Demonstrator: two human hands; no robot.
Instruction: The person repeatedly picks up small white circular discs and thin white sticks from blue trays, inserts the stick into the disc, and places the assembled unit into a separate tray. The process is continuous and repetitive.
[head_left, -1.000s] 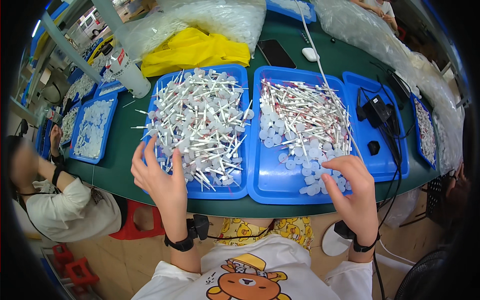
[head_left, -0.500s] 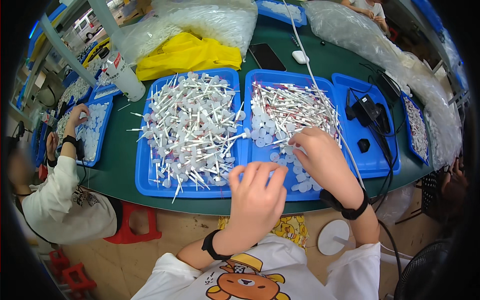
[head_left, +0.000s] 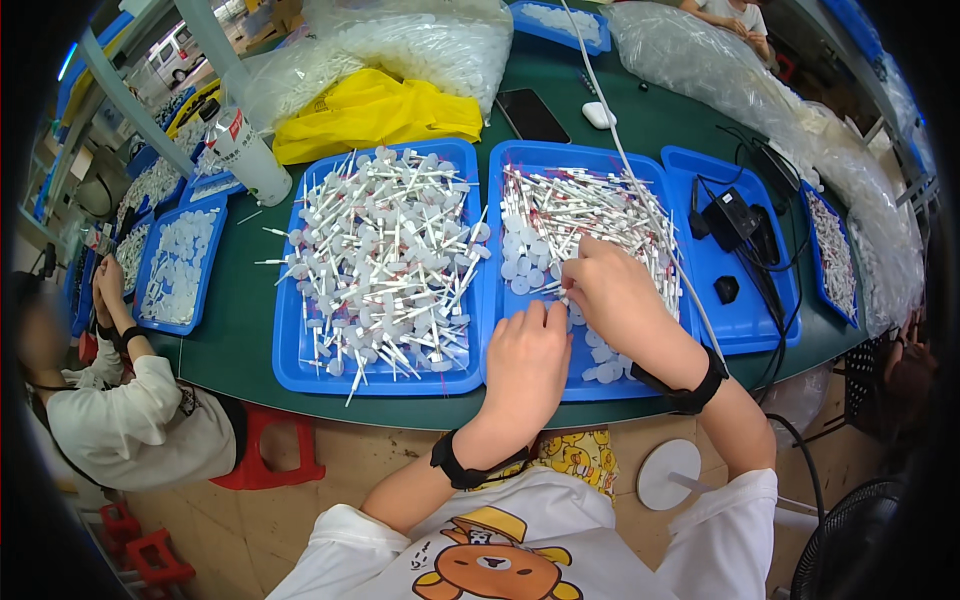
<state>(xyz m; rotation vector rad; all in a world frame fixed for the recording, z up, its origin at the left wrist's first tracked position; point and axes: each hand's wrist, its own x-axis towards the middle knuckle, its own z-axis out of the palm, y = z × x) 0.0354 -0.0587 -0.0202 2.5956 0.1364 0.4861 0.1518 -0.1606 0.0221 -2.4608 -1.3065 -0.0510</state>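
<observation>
The left hand (head_left: 526,362) now joins the right hand (head_left: 618,292), fingertips close together over the tray (head_left: 503,304) below, suggesting two-handed work; any grip is hidden.

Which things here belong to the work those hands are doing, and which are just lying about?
Seems part of the work:
left hand and right hand, over the middle tray
white sticks and pale discs in that tray
left tray, piled with more sticks and discs

Seems just lying about:
black phone
yellow bag
bottle
small white object
black device
</observation>
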